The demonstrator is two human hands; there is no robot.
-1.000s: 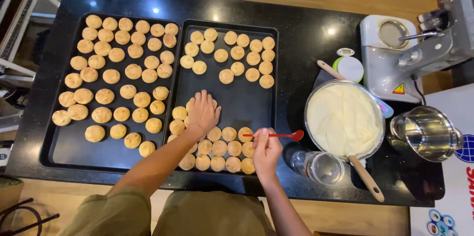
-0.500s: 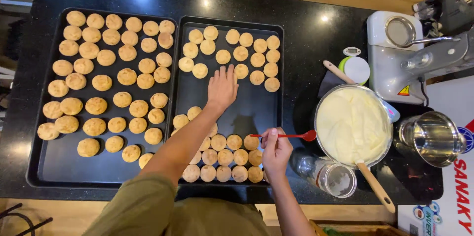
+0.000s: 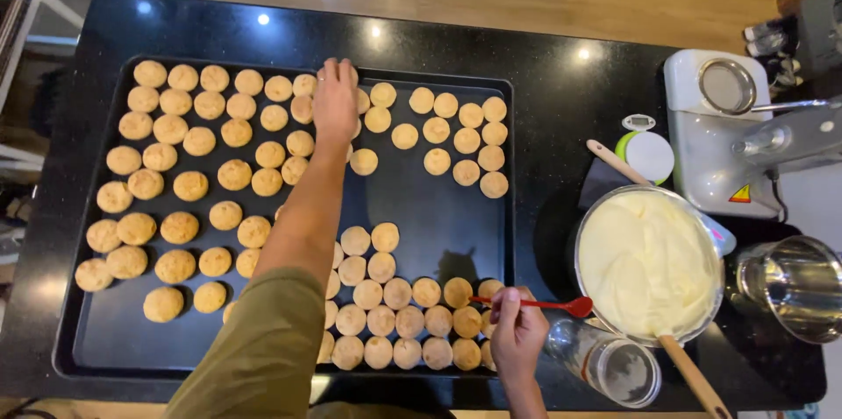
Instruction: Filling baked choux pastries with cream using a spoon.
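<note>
Red spoon (image 3: 544, 303) in right hand (image 3: 517, 336)

I see golden-tan biscuits (image 3: 235, 174) on two black trays (image 3: 438, 226), both on a glossy black desk (image 3: 561, 86) speckled with white light spots. My sleeve (image 3: 254, 358) is olive green. Right of the trays, my right hand (image 3: 517, 337) holds a red spoon (image 3: 548, 304). Beyond it, a silver bowl (image 3: 586, 235) holds pale yellow cream (image 3: 649, 263), with a light wooden handle (image 3: 693, 375). Past the bowl, the mixer (image 3: 710, 147) is white with a yellow-and-red triangle mark.
</note>
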